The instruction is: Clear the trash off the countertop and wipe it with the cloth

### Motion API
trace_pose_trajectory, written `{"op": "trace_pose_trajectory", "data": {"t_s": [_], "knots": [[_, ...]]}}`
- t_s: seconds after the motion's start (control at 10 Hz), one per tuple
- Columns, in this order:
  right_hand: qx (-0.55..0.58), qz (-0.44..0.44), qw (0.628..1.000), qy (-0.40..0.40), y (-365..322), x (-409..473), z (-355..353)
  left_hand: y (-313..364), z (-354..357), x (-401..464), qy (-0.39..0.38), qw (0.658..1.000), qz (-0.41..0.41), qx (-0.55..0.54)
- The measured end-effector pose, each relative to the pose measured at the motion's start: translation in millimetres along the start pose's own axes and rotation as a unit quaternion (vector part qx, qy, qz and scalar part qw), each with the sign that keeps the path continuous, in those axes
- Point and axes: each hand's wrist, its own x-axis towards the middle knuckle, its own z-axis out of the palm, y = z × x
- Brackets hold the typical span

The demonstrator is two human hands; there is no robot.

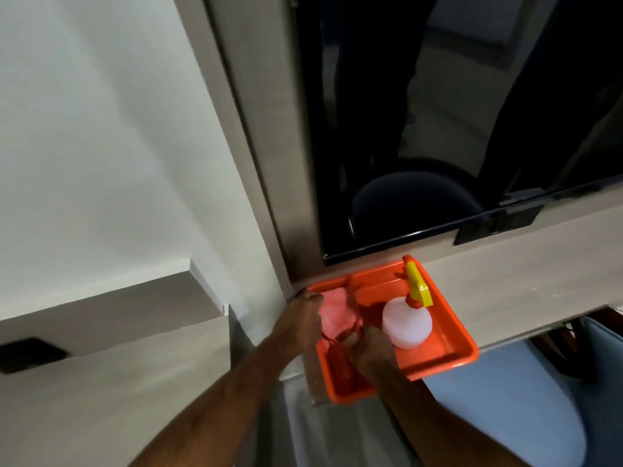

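An orange plastic tray (448,335) sits on the beige countertop (526,281), its near corner hanging over the front edge. A pink cloth (333,311) lies in the tray's left compartment. A white spray bottle (406,323) with a yellow and red trigger head lies on its side in the right compartment. My left hand (303,315) rests on the tray's left rim, fingers touching the pink cloth. My right hand (371,352) is curled over the tray's central divider beside the bottle. Whether either hand grips anything is hidden by the fingers.
A large black screen (472,129) hangs on the wall above the countertop. A white wall (101,129) and a lower beige ledge (101,332) are at left. A blue chair seat (522,399) stands below the counter at right.
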Motion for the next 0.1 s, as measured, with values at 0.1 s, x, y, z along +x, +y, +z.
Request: {"op": "trace_pose_trajectory", "data": {"t_s": [0.1], "knots": [[-0.143,-0.007,0.989,0.028,-12.2,-18.1,-6.1,-20.4,-15.8,-42.5,0.059,0.998,0.015,0.031]]}}
